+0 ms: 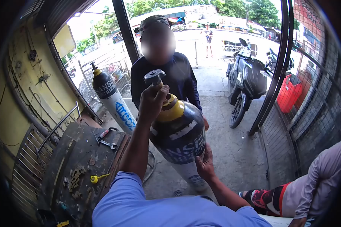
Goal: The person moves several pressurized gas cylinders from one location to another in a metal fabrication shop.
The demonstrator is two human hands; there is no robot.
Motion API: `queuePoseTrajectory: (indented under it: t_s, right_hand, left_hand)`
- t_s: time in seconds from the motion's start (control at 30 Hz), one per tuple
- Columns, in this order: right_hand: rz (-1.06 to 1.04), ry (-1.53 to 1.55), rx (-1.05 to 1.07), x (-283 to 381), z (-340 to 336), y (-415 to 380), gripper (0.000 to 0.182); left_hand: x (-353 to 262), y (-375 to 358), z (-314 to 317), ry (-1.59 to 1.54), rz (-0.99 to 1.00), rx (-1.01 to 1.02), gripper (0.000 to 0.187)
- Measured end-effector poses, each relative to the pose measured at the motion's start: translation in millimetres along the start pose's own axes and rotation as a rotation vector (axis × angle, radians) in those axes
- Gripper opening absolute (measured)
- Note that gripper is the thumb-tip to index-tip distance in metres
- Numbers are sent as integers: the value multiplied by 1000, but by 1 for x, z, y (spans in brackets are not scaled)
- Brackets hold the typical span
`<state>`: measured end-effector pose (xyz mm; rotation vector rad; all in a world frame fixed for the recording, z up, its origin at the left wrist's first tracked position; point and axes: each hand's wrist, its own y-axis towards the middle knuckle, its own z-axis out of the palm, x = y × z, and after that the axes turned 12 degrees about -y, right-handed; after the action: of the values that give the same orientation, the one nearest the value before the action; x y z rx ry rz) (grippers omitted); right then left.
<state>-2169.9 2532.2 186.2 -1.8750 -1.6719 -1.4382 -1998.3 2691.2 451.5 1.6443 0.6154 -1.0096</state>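
Blue-sleeved left hand [152, 100] grips the yellow neck of a dark steel gas cylinder [180, 132] at frame centre; right hand [205, 163] cups its side. Tilted, it could slip onto the floor.

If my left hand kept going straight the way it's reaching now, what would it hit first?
Probably the person in the dark shirt. The left hand grips the gas cylinder's neck under its valve, pointing forward and up toward that person's chest, though depth is unclear.

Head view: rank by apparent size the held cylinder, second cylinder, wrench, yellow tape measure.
1. Held cylinder, nearest the camera, so inflated.
2. Second cylinder.
3. Wrench.
4. Tape measure, close to the wrench; unsure.
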Motion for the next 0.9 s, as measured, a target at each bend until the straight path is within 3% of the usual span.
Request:
queuePoseTrajectory:
  t_s: [0.07,0.17,0.2,0.33,0.4,0.47,0.53,0.57,0.6,0.63,0.73,0.8,0.9]
  right_hand:
    - [25,99,-24,-15,14,24,85]
    - [54,266,-3,-42,18,67,77]
    - [64,332,10,-49,17,87,73]
    - [115,573,61,-82,12,151,63]
    - [132,627,97,-103,5,169,61]
    - [73,725,136,-85,-6,175,61]
    - [110,679,69,-119,-4,168,64]
    - [88,594,61,-85,-27,163,63]
    - [126,545,47,-73,-37,155,67]
    - [17,324,18,-94,-33,147,82]
    - [-120,104,-133,-92,-40,123,83]
    - [-149,103,-202,-84,-49,117,79]
    - [-153,213,-177,-81,-71,132,77]
  left_hand:
    - [22,38,-12,89,-55,119,16]
    - [44,82,1,-613,-67,393,18]
    - [42,88,5,-826,-157,402,21]
    - [74,119,26,-501,-22,336,20]
    - [76,120,46,-413,8,197,20]
    - [73,120,60,-325,35,133,19]
    - [67,113,62,-387,-80,210,21]
    - [61,118,61,-408,-122,269,23]
    - [64,127,58,-350,-58,387,25]
    - [69,132,60,-296,4,501,28]
    - [67,124,84,-509,78,690,32]
    - [62,109,80,-522,-44,702,31]
    - [50,100,100,-535,-46,640,23]
